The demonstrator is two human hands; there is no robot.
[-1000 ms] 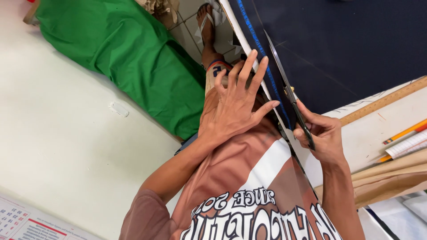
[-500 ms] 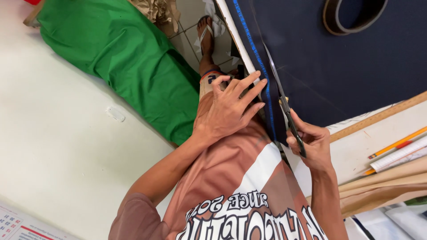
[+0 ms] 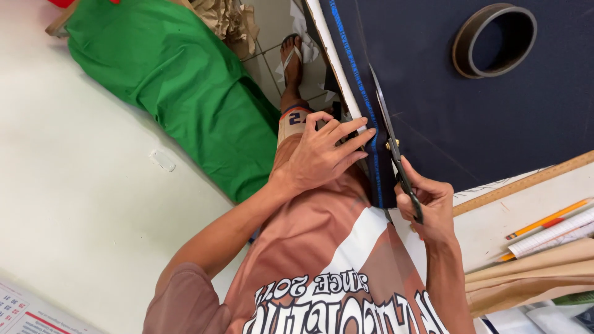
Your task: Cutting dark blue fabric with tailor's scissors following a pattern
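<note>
left hand (image 3: pixel 322 158) flat, holding navy fabric (image 3: pixel 495 117) edge | right hand (image 3: pixel 427 207) grip pinching scissors (image 3: pixel 391 145)

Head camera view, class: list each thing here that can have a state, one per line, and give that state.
scissors: blades slightly parted along the fabric's edge, handles gripped by the right hand
left hand: fingers spread, pressing the fabric's edge
dark navy fabric: flat on the table, blue stripe at its edge
tape roll: lying flat on the fabric
green cloth: crumpled, off the table
wooden ruler: lying flat beside the fabric
</note>
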